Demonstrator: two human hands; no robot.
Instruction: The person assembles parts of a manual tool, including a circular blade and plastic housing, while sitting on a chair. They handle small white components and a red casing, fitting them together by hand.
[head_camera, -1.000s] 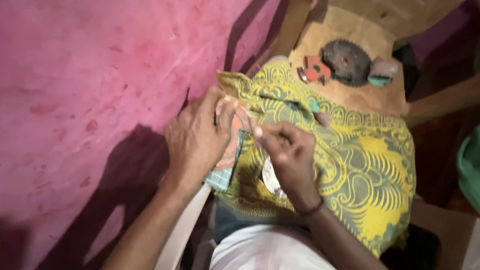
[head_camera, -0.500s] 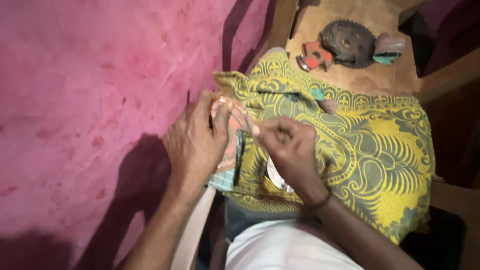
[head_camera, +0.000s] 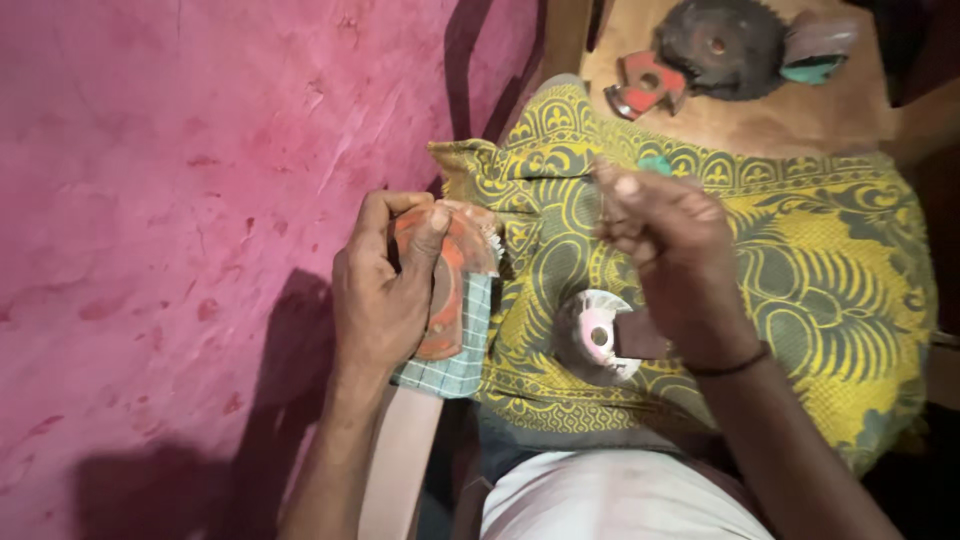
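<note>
The left hand curls its fingers tight around a reddish disc over checked cloth, beside the pink wall. The right hand hovers raised above the yellow patterned cloth, fingers pinched together; what they hold is too blurred to tell.

The pink wall closes off the whole left side, touching the cloth's edge. On the cloth, a flap disc lies just beside the right hand; the yellow stretch to its right is open. Beyond, the wooden board is crowded by a saw blade and red cutter.
</note>
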